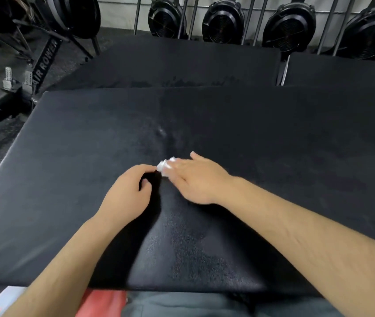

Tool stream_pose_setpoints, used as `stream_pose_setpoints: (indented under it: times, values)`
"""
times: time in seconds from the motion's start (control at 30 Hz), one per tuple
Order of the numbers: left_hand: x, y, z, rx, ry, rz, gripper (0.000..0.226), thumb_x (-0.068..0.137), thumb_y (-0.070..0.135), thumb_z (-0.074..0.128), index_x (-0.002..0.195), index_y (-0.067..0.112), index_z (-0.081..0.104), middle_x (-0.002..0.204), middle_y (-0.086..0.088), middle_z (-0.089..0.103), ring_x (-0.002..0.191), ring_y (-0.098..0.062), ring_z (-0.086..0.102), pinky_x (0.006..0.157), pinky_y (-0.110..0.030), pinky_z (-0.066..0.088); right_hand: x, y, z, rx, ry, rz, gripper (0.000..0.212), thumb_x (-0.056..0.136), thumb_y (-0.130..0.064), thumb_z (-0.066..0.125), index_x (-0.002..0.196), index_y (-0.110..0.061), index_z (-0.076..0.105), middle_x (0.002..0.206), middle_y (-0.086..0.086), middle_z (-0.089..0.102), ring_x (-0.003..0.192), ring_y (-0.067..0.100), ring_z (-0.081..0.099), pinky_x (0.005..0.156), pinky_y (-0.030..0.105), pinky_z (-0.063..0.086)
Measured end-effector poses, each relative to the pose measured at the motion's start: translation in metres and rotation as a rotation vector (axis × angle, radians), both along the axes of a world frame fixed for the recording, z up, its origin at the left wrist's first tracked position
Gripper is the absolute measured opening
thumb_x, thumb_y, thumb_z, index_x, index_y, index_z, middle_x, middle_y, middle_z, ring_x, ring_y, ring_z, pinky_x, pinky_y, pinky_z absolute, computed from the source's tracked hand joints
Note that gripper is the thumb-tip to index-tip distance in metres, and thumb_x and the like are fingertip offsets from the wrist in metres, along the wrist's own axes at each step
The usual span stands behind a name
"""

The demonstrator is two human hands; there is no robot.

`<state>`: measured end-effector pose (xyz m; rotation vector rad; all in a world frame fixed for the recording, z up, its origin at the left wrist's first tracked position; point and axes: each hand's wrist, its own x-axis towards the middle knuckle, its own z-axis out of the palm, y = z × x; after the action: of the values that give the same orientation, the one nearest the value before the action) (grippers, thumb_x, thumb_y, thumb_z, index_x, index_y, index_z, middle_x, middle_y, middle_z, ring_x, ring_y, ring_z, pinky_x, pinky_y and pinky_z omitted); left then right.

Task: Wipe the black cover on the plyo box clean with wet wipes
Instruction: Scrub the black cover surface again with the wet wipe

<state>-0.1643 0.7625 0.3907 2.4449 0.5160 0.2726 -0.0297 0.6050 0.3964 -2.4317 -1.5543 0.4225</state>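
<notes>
My right hand (195, 179) presses flat on wet wipe (164, 167), left hand (129, 193) pinches its edge; black cover (273, 138) mid-wipe, damp streaks centre, rest looks undone

Count recorded from the head view. Two bare hands were present: one left hand (128, 191) and one right hand (195, 179). One small white wet wipe (164, 165) was noted, crumpled, between them. One black cover (90, 156) filled the foreground; two further black padded tops lay beyond it, one (182, 65) directly behind and one (342, 69) to the right. Four black fan wheels (223, 21) stood in a row along the far wall. One rower rail (44, 62), lettered, was seen at upper left.
</notes>
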Motion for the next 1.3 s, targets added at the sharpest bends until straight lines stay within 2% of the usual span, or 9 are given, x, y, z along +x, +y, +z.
stream_pose_setpoints:
  times: [0.13,0.2,0.37,0.53,0.67,0.87,1.0,1.13,1.3]
  values:
    - [0.004,-0.003,0.003,-0.004,-0.048,0.111,0.037,0.083,-0.004,0.039,0.072,0.024,0.059,0.065,0.01,0.058,0.059,-0.008,0.05,0.057,-0.027,0.041,0.008,-0.003,-0.003,-0.004,-0.043,-0.119,0.047,0.107,-0.024,0.021,0.153,-0.023,0.03,0.155,-0.005,0.038,0.145,0.011,0.029,0.124,0.043,0.013]
    - [0.005,-0.005,0.004,0.003,-0.03,0.077,0.03,0.083,-0.003,0.038,0.067,0.018,0.052,0.056,0.008,0.05,0.053,-0.01,0.041,0.052,-0.029,0.036,-0.018,-0.006,-0.002,0.054,-0.026,-0.028,0.045,0.106,-0.025,0.025,0.15,-0.022,0.033,0.151,-0.004,0.041,0.144,0.013,0.03,0.123,0.042,0.016]
    - [0.004,-0.002,-0.003,0.052,-0.062,-0.048,0.02,0.092,0.01,0.051,0.087,0.025,0.064,0.074,0.014,0.054,0.075,-0.006,0.052,0.068,-0.019,0.04,-0.006,-0.022,-0.003,0.027,-0.025,-0.009,0.047,0.107,-0.028,0.016,0.152,-0.031,0.03,0.155,-0.014,0.038,0.146,0.005,0.026,0.125,0.041,0.006]
    - [-0.005,0.0,-0.009,0.154,-0.107,-0.185,0.023,0.092,0.007,0.06,0.104,0.025,0.067,0.1,0.016,0.06,0.098,-0.006,0.057,0.091,-0.025,0.045,-0.045,-0.027,-0.002,0.111,-0.079,-0.012,0.041,0.104,-0.026,0.03,0.143,-0.02,0.04,0.141,-0.001,0.045,0.128,0.013,0.042,0.115,0.039,0.03]
    - [-0.023,0.006,-0.01,0.189,-0.067,-0.223,0.023,0.095,0.015,0.062,0.115,0.025,0.068,0.111,0.018,0.062,0.107,-0.006,0.057,0.098,-0.026,0.045,-0.051,-0.052,-0.001,0.078,-0.074,0.102,0.049,0.108,-0.028,0.022,0.156,-0.027,0.025,0.159,-0.013,0.029,0.149,0.005,0.02,0.123,0.039,0.012]
    - [-0.044,-0.007,-0.014,0.221,-0.09,-0.21,0.023,0.096,0.013,0.061,0.115,0.02,0.071,0.114,0.015,0.061,0.107,-0.008,0.057,0.098,-0.026,0.045,-0.092,-0.048,-0.004,0.124,-0.102,0.077,0.048,0.105,-0.026,0.029,0.152,-0.016,0.034,0.153,-0.002,0.036,0.137,0.008,0.026,0.118,0.036,0.024]
    - [-0.055,-0.012,-0.015,0.227,-0.11,-0.219,0.023,0.095,0.01,0.062,0.114,0.019,0.072,0.113,0.015,0.061,0.106,-0.01,0.057,0.097,-0.028,0.045,-0.082,-0.059,-0.004,0.123,-0.078,0.097,0.047,0.105,-0.027,0.024,0.151,-0.029,0.033,0.154,-0.011,0.037,0.146,0.007,0.026,0.122,0.037,0.013]
    - [-0.068,-0.018,-0.017,0.217,-0.134,-0.208,0.023,0.096,0.01,0.062,0.114,0.019,0.072,0.114,0.015,0.061,0.107,-0.006,0.057,0.099,-0.022,0.043,-0.095,-0.055,-0.002,0.142,-0.115,0.02,0.045,0.104,-0.026,0.028,0.148,-0.021,0.036,0.143,-0.005,0.044,0.123,0.006,0.036,0.118,0.036,0.027]
    - [-0.08,-0.02,-0.018,0.211,-0.127,-0.198,0.024,0.096,0.011,0.062,0.115,0.02,0.073,0.116,0.016,0.062,0.11,-0.005,0.057,0.099,-0.016,0.041,-0.107,-0.099,-0.005,0.126,-0.103,0.193,0.048,0.106,-0.03,0.026,0.152,-0.028,0.041,0.159,-0.014,0.036,0.15,0.004,0.022,0.124,0.034,0.015]
